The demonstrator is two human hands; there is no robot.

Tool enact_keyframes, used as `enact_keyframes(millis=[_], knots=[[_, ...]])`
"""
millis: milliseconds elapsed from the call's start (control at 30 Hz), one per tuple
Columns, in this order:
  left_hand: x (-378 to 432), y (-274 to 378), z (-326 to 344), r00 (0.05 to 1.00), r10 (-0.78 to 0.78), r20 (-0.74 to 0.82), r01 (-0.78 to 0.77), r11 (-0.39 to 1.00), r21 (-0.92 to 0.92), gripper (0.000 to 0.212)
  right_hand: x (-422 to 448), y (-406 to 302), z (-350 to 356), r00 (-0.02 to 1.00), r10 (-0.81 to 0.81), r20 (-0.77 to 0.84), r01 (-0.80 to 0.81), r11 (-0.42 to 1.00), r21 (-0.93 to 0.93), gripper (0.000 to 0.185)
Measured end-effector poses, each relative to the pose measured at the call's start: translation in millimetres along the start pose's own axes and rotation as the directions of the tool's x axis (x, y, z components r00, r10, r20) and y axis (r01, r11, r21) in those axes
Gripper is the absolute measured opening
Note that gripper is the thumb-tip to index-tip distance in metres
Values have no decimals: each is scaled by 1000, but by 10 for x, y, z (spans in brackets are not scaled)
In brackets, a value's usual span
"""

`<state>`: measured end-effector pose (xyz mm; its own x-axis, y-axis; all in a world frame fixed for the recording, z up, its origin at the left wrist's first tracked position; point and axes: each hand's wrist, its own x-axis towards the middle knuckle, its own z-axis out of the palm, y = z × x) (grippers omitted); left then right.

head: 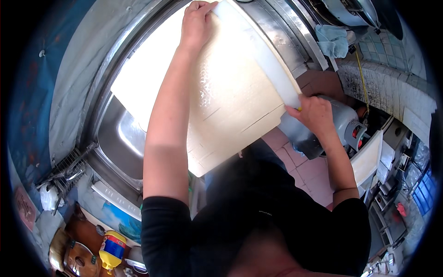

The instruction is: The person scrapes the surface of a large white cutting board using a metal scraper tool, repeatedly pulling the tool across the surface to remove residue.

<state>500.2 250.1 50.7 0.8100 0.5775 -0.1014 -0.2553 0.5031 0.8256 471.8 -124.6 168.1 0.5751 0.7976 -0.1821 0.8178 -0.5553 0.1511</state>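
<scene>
A large cream panel (238, 104) leans over the stainless steel sink (116, 138), its left part washed out by glare. Wet droplets and a few dark straight lines mark its face. Along its right side runs a smooth white strip (263, 55). At the far end of that strip, my left hand (197, 24) grips the panel's edge. My right hand (315, 112) pinches the near right corner, thumb on the face and fingers behind the edge. A small yellow bit shows beside that thumb, too little of it to name.
A grey gas cylinder (341, 117) lies or stands on the tiled floor (306, 173) at right. A light blue cloth (332, 39) hangs near the steel counter (277, 27). Lower left are a faucet (78, 168), a yellow bottle (112, 247) and a glass lid (81, 261).
</scene>
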Motion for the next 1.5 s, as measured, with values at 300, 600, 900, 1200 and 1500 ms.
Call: enact_keyframes(millis=[300,600,900,1200,1500], knots=[[-81,60,41,999,40,-7,-40,999,22,10,28,29,34,997,44,66,-50,994,99,54],[-173,346,96,922,252,293,-371,359,857,36,50,39,-63,981,53,184,-74,991,111,57],[-166,316,15,907,233,350,-413,339,845,31,92,4,-65,964,62,260,-80,995,61,58],[-200,299,69,917,229,327,-387,313,867,36,64,18,-45,966,59,254,-67,998,20,58],[-808,282,401,849,335,409,-438,12,899,59,-75,268,-364,929,27,370,-158,931,329,56]])
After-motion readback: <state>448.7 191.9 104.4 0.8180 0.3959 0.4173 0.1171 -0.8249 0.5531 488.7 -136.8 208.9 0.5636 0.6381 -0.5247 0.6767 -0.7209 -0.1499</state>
